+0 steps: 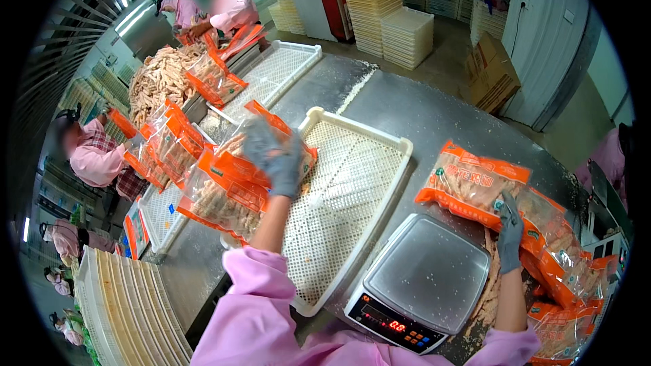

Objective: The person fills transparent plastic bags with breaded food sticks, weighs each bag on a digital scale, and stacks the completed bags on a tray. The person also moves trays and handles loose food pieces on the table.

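Observation:
My left hand (pixel 277 155), in a grey glove and slightly blurred, grips an orange-and-clear plastic bag (pixel 306 160) of breaded food over the left edge of a white perforated tray (pixel 351 183). Another filled bag (pixel 218 198) leans just left of that wrist. On the right, my gloved right hand (pixel 510 234) touches the lower right edge of a filled bag (pixel 473 178); how firmly its fingers close is unclear. Between my arms stands a digital scale (pixel 427 269) with a bare steel platform and a lit red zero reading.
Several filled bags (pixel 554 244) pile up on the right beside crumbs. Ahead lie another white tray (pixel 285 66) and a heap of breaded pieces (pixel 165 73), with co-workers in pink around it. Stacked trays (pixel 127 310) rise at lower left. A cardboard box (pixel 491 73) leans beyond the steel table (pixel 432 107).

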A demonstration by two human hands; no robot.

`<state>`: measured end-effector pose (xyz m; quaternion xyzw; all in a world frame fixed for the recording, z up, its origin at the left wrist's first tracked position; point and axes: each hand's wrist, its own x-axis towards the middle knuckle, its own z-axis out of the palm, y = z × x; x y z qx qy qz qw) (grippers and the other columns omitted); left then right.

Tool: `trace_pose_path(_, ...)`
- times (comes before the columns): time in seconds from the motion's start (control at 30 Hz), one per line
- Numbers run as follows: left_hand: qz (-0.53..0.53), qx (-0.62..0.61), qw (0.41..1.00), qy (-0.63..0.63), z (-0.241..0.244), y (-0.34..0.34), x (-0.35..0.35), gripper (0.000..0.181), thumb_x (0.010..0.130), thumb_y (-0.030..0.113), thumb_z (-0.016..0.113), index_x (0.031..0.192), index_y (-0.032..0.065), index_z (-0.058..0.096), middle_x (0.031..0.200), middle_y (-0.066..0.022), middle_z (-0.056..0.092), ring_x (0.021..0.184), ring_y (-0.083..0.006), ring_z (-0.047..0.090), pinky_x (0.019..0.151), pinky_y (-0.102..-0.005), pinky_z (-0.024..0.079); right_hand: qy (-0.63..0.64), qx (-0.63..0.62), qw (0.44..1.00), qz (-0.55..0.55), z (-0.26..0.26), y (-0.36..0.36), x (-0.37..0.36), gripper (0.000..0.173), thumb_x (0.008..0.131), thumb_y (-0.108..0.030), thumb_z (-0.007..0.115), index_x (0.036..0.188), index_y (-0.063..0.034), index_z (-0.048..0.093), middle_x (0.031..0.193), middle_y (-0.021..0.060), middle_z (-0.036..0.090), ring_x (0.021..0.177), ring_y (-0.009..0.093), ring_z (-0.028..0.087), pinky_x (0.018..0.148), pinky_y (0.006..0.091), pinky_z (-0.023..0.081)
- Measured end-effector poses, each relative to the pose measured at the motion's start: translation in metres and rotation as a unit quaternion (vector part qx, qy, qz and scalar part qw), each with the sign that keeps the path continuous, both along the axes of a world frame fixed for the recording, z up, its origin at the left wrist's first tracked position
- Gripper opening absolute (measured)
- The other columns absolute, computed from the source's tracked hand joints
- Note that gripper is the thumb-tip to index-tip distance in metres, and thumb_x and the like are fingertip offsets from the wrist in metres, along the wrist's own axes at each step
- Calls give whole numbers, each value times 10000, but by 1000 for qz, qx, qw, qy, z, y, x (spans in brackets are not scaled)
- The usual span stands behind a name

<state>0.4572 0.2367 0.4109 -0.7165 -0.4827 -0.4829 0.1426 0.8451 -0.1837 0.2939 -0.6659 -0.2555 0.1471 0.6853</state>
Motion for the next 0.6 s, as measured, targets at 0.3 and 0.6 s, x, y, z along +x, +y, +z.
trace_pose_path(0.3,-268,-27,963,-19,29,51,-76,108,829,131,694,787,35,721,784,-124,669,856,-331,625,835,-424,475,-179,4,975,-129,116,-8,-156,545,929,-57,591,1449,-26,430,1506,116,414,1391,252,390,1154,377,295)
trace_pose_path(0.6,-823,26,555,117,148,-120,95,310,697,272,812,598,111,567,591,-24,437,667,-272,560,727,-455,498,242,240,938,62,175,44,-265,774,955,-516,490,1521,-35,272,1518,112,394,1365,275,411,1125,443,349)
